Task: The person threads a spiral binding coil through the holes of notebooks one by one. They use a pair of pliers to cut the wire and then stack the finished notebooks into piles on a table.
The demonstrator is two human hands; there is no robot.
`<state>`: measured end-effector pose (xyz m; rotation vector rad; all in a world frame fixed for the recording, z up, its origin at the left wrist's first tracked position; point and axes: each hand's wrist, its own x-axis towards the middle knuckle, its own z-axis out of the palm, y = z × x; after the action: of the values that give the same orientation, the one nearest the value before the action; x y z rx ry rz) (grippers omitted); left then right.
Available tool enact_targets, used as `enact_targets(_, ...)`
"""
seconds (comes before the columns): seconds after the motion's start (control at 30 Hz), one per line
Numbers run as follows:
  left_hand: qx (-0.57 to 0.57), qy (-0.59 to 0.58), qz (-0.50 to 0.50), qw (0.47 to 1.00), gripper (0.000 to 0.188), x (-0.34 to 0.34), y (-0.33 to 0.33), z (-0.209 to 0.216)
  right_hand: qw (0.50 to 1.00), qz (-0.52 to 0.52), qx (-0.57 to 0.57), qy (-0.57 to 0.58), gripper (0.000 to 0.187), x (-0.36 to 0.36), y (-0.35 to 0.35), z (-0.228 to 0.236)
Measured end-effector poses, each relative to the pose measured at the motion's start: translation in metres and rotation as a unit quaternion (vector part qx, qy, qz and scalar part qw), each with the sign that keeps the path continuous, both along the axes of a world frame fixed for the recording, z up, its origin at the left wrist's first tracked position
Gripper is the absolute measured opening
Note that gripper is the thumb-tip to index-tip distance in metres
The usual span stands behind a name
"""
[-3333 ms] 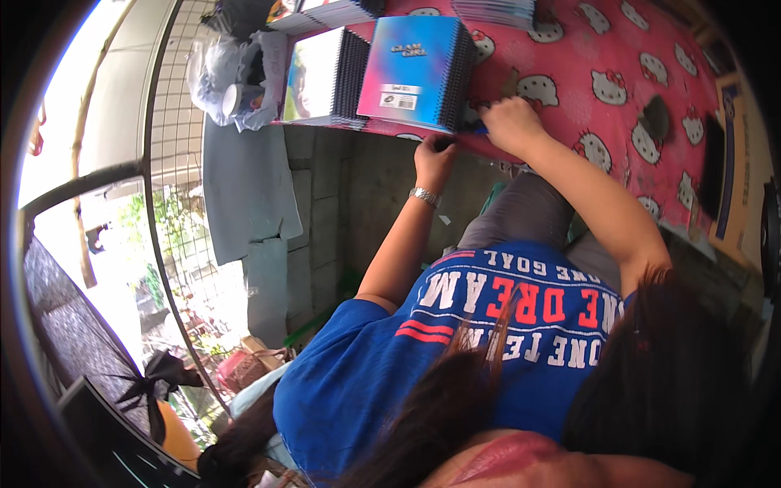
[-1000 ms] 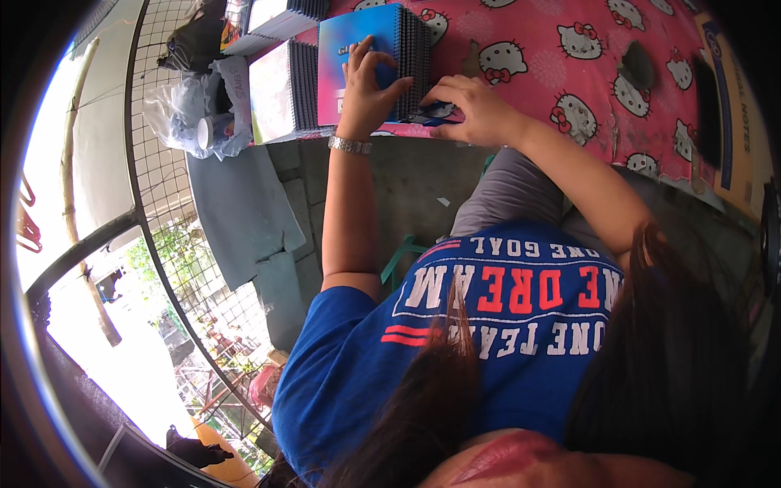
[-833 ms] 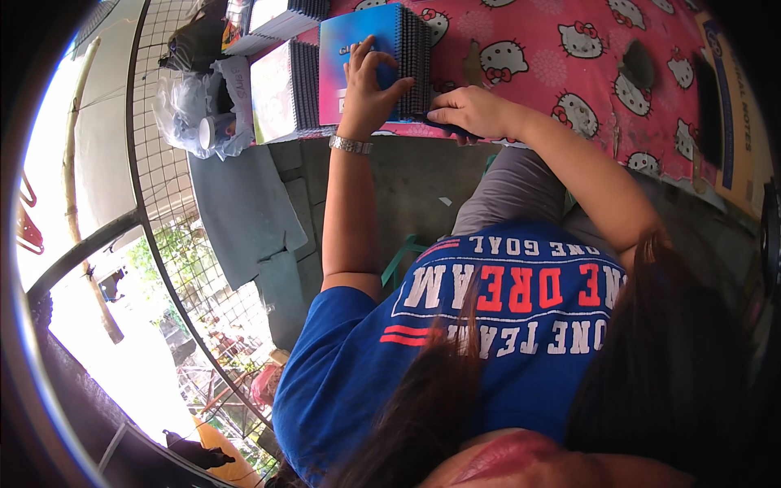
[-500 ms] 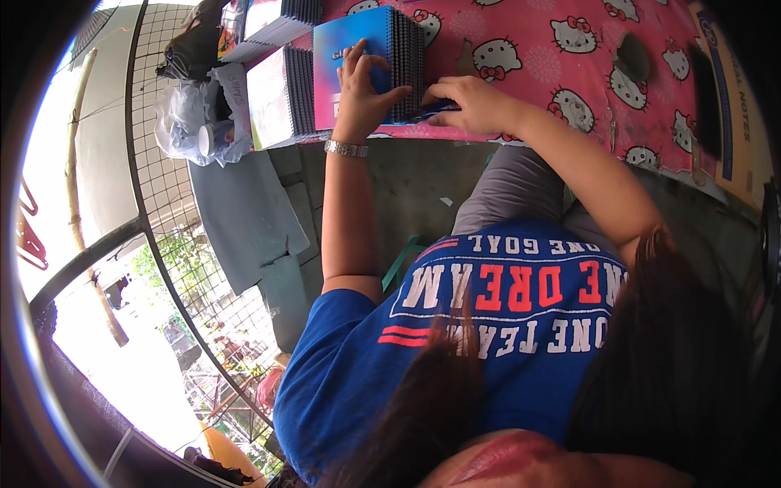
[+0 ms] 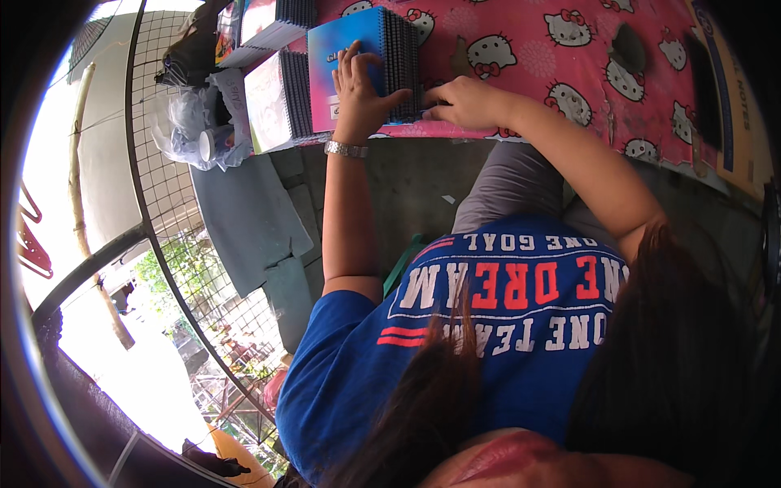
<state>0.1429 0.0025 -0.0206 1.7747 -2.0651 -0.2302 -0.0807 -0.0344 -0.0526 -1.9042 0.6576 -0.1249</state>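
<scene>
Left hand (image 5: 358,89) now lies flat, fingers spread, on the cover of the blue spiral notebook (image 5: 358,49), thumb hooked toward the black coil side. A few seconds back that hand was only at the table's near edge, below the stack; it has since come up onto the cover and settled there. A metal wristwatch (image 5: 346,150) shows on that wrist.

Right hand (image 5: 468,102) sits at the near edge of the table (image 5: 569,73), just right of the notebook's spiral binding (image 5: 403,57), fingers curled and pressed toward the coil's lower end. I cannot tell whether it pinches something small there or only touches the binding. A second ago a dark object showed under it; now the knuckles hide that spot.

The notebook stack lies at the table's near left corner, on the pink cartoon-cat tablecloth. Over the last second it reads as slightly squared up, the blue cover nearer the camera's top edge, though my head moved too, so part of that is view shift.

My judgement: the left hand is steadying the stack while the right works at the binding end.

Just left of it: a second notebook pile (image 5: 277,102) with pale covers, more notebooks (image 5: 272,20) behind, and a crumpled clear plastic bag (image 5: 191,130) against the wire mesh (image 5: 163,203).
</scene>
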Motion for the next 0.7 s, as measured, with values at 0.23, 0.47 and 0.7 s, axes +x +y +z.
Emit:
enact_targets(0.23, 0.018, -0.043, 0.014, 0.999, 0.096, -0.009, 0.002, 0.002, 0.967, -0.054, -0.228, -0.102, 0.038, -0.009, 0.012, -0.024)
enact_targets(0.47, 0.015, -0.06, 0.02, 0.998, 0.092, -0.01, 0.003, 0.002, 0.996, 0.032, 0.012, 0.086, 0.045, 0.003, -0.002, -0.005)
enact_targets(0.7, 0.014, -0.053, 0.018, 0.998, 0.091, -0.009, 0.002, 0.003, 0.979, 0.0, -0.203, -0.026, 0.05, -0.007, 0.003, -0.017)
